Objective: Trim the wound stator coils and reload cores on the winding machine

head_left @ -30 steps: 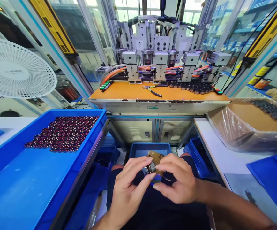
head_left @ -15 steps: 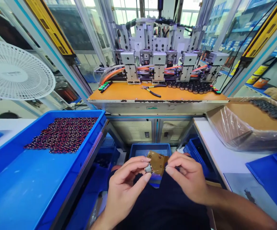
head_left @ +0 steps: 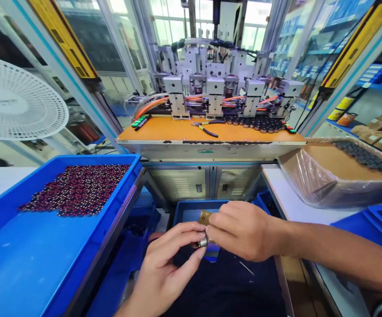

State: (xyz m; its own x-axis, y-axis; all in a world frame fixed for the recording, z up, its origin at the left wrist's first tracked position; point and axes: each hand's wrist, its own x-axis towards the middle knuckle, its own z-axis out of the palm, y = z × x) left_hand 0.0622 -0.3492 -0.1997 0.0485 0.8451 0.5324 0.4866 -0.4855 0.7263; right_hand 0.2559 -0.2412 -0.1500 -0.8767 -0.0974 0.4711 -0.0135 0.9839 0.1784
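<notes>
Between its thumb and fingers, my left hand (head_left: 171,259) pinches a small silvery cylindrical part (head_left: 203,241), perhaps a small motor piece with thin wires. My right hand (head_left: 244,231) has its fingers bent and pressed together against that part's upper right side; whatever they grip is hidden behind them. A thin pale wire (head_left: 245,267) shows below the right hand over dark clothing. Behind the hands sits a blue bin (head_left: 183,210) over my lap, with a brown piece (head_left: 205,215) in it, mostly covered by the right hand.
At left, a large blue tray (head_left: 22,251) carries many small dark-and-red parts (head_left: 85,189). Ahead, a machine (head_left: 215,97) stands over an orange worktop (head_left: 167,130) with pliers (head_left: 207,129) and a row of black parts (head_left: 260,124). A plastic-lined carton (head_left: 313,180) is at right.
My right hand has moved left from beside the part to right against it, covering much of the brown piece. My left hand still holds the part. The whole view has shifted slightly.
</notes>
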